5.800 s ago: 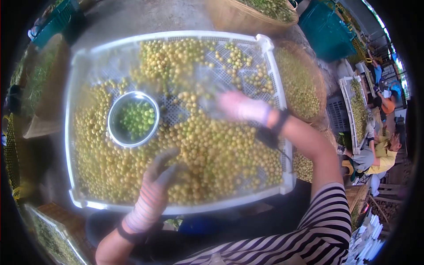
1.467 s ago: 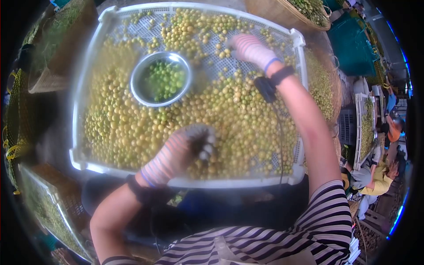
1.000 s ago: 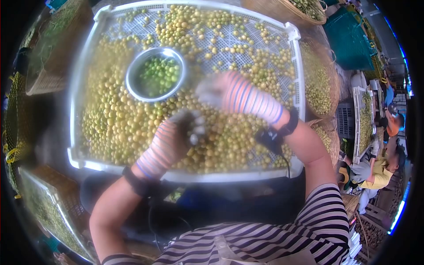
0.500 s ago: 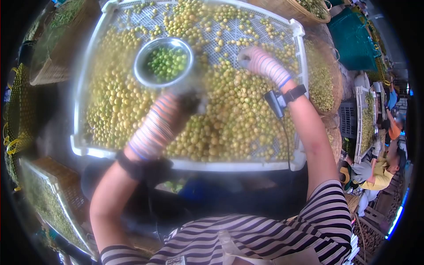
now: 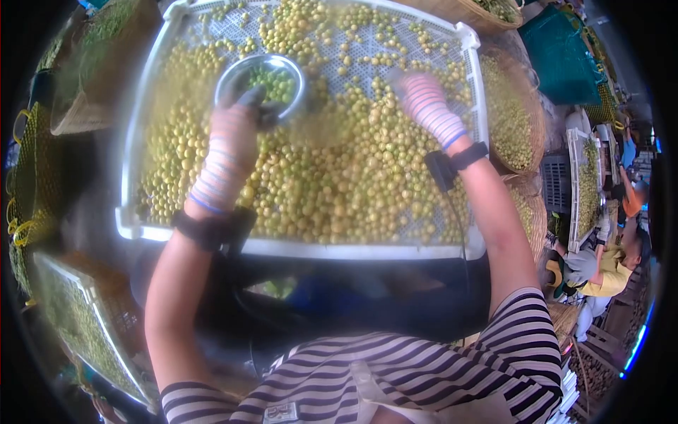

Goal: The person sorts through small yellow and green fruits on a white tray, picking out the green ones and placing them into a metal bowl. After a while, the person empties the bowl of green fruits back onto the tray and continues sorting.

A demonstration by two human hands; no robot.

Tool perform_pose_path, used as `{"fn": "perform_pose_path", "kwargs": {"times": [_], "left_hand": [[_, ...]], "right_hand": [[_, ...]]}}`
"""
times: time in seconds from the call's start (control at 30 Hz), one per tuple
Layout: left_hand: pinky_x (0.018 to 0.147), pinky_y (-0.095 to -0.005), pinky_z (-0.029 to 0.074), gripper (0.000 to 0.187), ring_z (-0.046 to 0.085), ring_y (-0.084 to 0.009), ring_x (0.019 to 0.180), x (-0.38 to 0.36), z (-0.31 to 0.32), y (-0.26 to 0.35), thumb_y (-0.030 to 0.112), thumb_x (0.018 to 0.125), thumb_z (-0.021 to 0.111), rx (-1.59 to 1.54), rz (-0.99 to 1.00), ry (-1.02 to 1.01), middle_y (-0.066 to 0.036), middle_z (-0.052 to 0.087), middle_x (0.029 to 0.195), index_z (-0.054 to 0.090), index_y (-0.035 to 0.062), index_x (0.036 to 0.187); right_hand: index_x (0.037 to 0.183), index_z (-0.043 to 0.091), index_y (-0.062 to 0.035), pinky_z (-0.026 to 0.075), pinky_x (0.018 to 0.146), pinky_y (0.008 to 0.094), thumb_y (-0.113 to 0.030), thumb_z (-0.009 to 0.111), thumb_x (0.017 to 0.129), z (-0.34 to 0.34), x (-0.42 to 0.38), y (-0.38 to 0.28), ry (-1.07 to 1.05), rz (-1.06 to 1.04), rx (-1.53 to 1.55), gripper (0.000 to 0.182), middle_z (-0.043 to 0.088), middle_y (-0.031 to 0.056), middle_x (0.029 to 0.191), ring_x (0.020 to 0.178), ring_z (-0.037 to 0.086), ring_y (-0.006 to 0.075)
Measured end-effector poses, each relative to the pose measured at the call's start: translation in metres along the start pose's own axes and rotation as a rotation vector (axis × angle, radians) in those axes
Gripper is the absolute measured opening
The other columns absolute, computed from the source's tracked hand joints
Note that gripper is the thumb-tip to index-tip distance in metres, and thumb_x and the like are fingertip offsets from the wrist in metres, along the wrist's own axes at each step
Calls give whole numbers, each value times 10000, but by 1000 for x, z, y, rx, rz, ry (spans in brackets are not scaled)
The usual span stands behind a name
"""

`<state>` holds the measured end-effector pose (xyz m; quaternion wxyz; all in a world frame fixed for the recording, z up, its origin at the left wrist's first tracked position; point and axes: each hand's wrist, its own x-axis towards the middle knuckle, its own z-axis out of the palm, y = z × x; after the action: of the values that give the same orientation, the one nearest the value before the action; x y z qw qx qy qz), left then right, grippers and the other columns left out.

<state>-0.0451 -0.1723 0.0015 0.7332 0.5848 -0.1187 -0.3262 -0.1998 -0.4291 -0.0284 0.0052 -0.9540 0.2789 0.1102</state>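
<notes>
A wide white perforated tray (image 5: 311, 249) holds a spread of small round yellow-green fruits (image 5: 318, 184). On its left part stands a shiny metal bowl (image 5: 300, 78) with greener fruits (image 5: 281, 85) inside. My left hand (image 5: 236, 116), in a striped glove with dark fingers, reaches over the bowl's near left rim. Its fingers are apart, and I see nothing held in them. Over the right part of the tray is my right hand (image 5: 421, 99), in a similar striped glove, close above the fruits. Motion smears its fingertips, so any hold is hidden.
Woven baskets (image 5: 519, 120) of fruit stand right of the tray, with a teal container (image 5: 558, 56) beyond. Another fruit-filled tray (image 5: 92, 321) lies at lower left. Far right, a person in a yellow top (image 5: 611, 275) sits near a further tray (image 5: 586, 187).
My left hand has moved up and left from the fruits below the bowl to the bowl itself. My right hand has shifted slightly right.
</notes>
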Motion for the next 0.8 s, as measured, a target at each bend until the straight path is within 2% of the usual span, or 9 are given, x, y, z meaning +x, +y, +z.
{"fn": "perform_pose_path", "kwargs": {"times": [0.07,0.13,0.23,0.27,0.37,0.5,0.53,0.73,0.8], "left_hand": [[711,-280,494,424,618,-169,822,-1,-4,0,152,913,531,2,3,13,-41,547,1081,453,47,1316],[729,-293,501,362,615,-171,827,-5,-6,6,137,918,535,-37,21,-23,-44,566,1047,497,25,1261],[752,-296,494,338,605,-178,851,6,-13,1,130,914,550,-117,88,-97,-55,592,1030,515,1,1225],[810,-302,473,352,587,-174,895,9,-14,5,150,912,555,-60,91,-122,-60,598,1050,523,5,1231],[883,-250,413,365,553,-122,941,13,-12,12,185,898,563,159,51,-87,-51,616,1078,557,19,1223],[750,-199,388,309,537,-72,901,11,-16,5,169,885,576,202,75,-19,-2,627,1035,605,32,1160],[820,-216,394,290,537,-88,936,12,-19,6,153,878,585,313,14,6,-14,625,1037,610,19,1135],[938,-270,393,256,546,-133,1013,-3,-3,-1,109,872,597,10,-6,-55,-55,622,1059,611,-9,1099],[930,-271,403,243,551,-133,1008,-6,3,0,103,876,591,77,-43,-48,-51,620,1070,613,-7,1091]], "right_hand": [[1026,618,-51,500,774,451,-117,586,832,14,5,10,390,-231,75,207,664,165,926,861,628,375],[1038,637,-101,506,773,434,-104,575,846,9,-3,2,320,-164,266,201,671,154,925,834,640,349],[1034,668,-162,518,752,398,-82,555,866,29,9,-3,79,-396,765,219,680,131,926,807,655,257],[1018,679,-154,519,765,383,-84,550,869,4,-4,-21,97,-417,504,209,678,137,919,802,655,277],[1025,691,-158,513,792,373,-93,587,828,0,8,-31,163,-355,459,233,674,146,917,824,648,313],[986,708,-172,506,818,380,-149,571,829,-16,66,-19,259,-124,514,209,671,154,946,870,645,308],[986,708,-172,506,818,380,-149,571,829,-18,81,-19,272,-128,514,209,671,154,946,870,645,308],[1061,655,-98,478,898,416,-247,584,820,-28,166,-109,424,-486,276,291,627,151,1062,1001,600,328],[1027,655,-59,488,885,405,-269,598,820,-37,169,-133,202,-504,170,300,628,156,1048,989,609,314]]}}
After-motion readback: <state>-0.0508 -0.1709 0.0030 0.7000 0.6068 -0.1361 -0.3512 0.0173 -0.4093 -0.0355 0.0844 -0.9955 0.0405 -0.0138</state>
